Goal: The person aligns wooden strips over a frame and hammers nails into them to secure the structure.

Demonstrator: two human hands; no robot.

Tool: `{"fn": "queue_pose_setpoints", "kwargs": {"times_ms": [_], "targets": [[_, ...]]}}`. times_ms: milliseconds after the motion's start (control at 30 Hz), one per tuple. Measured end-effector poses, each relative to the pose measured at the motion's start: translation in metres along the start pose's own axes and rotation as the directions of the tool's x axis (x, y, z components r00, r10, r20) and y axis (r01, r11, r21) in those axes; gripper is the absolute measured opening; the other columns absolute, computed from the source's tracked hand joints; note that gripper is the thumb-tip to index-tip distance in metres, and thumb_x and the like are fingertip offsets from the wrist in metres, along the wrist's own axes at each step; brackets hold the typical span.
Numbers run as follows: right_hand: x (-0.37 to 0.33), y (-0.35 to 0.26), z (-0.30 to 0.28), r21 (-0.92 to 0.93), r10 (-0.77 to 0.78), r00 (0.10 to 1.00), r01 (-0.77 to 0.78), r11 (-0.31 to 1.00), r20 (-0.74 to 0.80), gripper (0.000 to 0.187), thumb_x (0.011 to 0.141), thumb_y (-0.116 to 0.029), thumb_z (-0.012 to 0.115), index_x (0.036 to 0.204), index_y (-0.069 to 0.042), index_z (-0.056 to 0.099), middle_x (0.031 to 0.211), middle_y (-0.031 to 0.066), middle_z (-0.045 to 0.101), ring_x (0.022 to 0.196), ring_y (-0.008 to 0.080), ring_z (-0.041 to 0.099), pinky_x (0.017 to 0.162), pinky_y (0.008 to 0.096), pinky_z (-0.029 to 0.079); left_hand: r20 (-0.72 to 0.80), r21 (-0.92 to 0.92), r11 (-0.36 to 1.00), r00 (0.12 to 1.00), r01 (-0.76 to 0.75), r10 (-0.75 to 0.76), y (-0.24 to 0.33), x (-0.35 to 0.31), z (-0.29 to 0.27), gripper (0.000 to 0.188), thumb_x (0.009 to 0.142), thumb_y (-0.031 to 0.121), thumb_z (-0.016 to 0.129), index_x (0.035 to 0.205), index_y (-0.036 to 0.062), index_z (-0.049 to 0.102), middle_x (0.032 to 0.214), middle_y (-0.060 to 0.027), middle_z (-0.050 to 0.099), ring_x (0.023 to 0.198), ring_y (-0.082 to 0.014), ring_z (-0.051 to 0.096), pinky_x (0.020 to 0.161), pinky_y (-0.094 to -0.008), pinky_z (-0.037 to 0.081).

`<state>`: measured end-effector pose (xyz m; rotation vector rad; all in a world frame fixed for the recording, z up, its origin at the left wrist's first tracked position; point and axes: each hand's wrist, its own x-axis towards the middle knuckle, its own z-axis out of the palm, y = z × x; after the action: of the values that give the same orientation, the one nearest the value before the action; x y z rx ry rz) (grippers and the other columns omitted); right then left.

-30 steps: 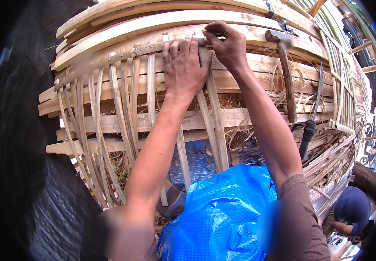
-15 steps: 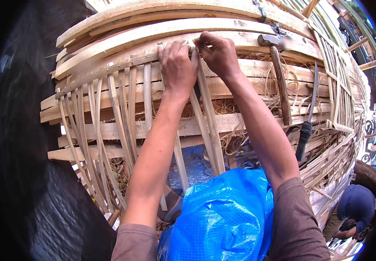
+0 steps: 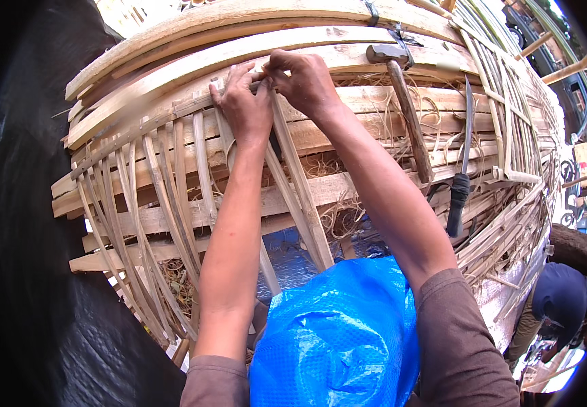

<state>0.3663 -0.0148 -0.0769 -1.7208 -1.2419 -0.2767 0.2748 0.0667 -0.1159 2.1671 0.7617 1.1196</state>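
A long crosswise bamboo strip [image 3: 141,129] has several thin upright slats [image 3: 164,190] attached along it, forming a comb-like frame over the timber. My left hand [image 3: 244,108] is closed around the right end of this strip, fingers bent over it. Close beside it, my right hand [image 3: 305,80] is pinched, its fingertips near the left ones. Whatever small piece it grips is hidden. Below the hands, a pair of wider bamboo slats [image 3: 300,183] slants down toward my lap.
Right of my right forearm lie a wooden-handled hammer [image 3: 410,119] and a long knife [image 3: 467,129] with a black-wrapped grip. Stacked wooden beams [image 3: 205,61] run behind. Blue plastic sheeting [image 3: 337,339] covers my lap. A bamboo lattice [image 3: 507,112] and a crouching person [image 3: 558,298] are at right.
The whole view has shifted, so the timber, tools and hands appear farther left. My left fingers have spread a little and shifted their hold; my right hand stays pinched beside them.
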Motion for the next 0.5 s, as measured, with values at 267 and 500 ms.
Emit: {"fn": "queue_pose_setpoints", "kwargs": {"times_ms": [267,500], "targets": [[-0.013,-0.026,-0.045,-0.097,0.025,1.000,-0.024,0.995,0.003,0.026,0.085,-0.023,0.072,0.106,-0.007,0.072,0.102,0.0184,0.070,0.094,0.0367,0.067,0.084,0.0442,0.054,0.021,0.091,0.995,0.999,-0.044,0.042,-0.006,0.002,0.012,0.012,0.085,0.024,0.074,0.087,0.0126,0.075,0.109,-0.0129,0.073,0.125,-0.0301,0.058,0.119,-0.0582,0.013],[-0.155,-0.064,-0.230,-0.352,0.409,0.878,-0.476,0.806,-0.249,0.020,0.089,-0.016,0.069,0.105,-0.003,0.071,0.098,0.0143,0.072,0.086,0.0219,0.070,0.078,0.0333,0.056,0.040,0.112,0.993,0.998,-0.048,0.044,-0.024,0.005,0.009,0.015,0.088,0.029,0.072,0.087,0.0138,0.074,0.104,-0.0074,0.074,0.118,-0.0264,0.062,0.118,-0.0551,0.017]]}}
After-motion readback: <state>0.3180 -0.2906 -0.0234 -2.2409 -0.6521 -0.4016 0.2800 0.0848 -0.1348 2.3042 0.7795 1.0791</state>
